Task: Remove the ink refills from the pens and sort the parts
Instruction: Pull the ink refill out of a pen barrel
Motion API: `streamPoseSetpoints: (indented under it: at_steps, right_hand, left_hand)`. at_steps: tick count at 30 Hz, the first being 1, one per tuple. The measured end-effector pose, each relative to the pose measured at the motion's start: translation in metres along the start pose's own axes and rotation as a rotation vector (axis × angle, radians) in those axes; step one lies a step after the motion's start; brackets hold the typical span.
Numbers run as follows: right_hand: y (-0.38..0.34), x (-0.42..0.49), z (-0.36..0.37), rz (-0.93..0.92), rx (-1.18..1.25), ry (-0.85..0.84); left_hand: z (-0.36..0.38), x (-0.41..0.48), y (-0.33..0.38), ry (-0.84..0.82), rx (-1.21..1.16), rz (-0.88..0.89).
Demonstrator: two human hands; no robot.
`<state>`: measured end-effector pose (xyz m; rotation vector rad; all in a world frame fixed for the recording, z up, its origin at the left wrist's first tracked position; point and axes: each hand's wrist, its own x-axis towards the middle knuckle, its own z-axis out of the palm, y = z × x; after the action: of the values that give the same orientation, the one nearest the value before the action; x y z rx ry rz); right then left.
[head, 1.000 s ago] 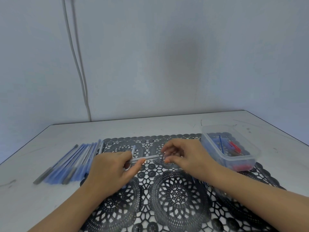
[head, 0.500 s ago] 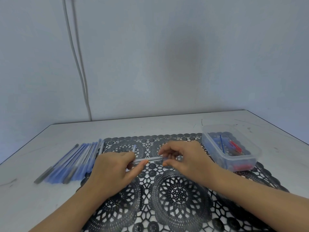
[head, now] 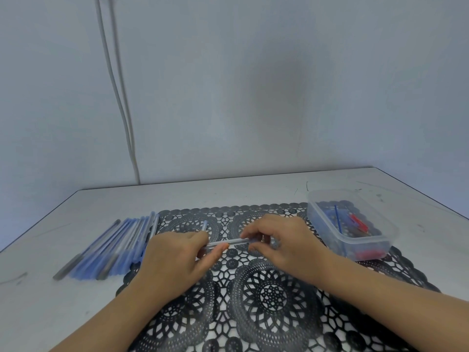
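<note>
Little has shifted in the past second: both hands stay over the middle of the mat (head: 266, 295). At nine o'clock a row of pens (head: 109, 247) lies on the desk (head: 228, 194). The left hand (head: 172, 260) pinches one end of a clear pen (head: 233, 242) and the right hand (head: 286, 245) pinches the other, probably to pull it apart. At three o'clock a clear tub (head: 327, 192) holds blue and red parts (head: 357, 223).

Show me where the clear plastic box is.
Head view: the clear plastic box sits at the right, on the far right corner of the black lace mat, just right of the right hand.

Head camera looks forward and down, near hands (head: 175, 257) and table (head: 228, 194).
</note>
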<state>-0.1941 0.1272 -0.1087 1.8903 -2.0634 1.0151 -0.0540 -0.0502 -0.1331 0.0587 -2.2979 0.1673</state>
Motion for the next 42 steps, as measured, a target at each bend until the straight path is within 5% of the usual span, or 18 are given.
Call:
streamPoseSetpoints:
  at_steps: [19, 28, 34, 42]
  right_hand:
    - [0.0024, -0.0005, 0.0040, -0.109, 0.005, 0.070]
    - [0.0038, 0.0003, 0.0018, 0.043, -0.035, 0.049]
    - [0.0053, -0.0001, 0.0022, -0.081, -0.092, 0.097]
    - [0.0081, 0.0001, 0.0060, -0.059, -0.093, 0.012]
  left_hand:
    - [-0.0022, 0.0011, 0.0009, -0.009, -0.037, 0.011]
    - [-0.0052, 0.0026, 0.0031, 0.036, -0.028, -0.018]
    - [-0.0069, 0.0032, 0.0027, 0.074, -0.064, 0.020]
    - [-0.0047, 0.0014, 0.0012, 0.067, -0.063, 0.054]
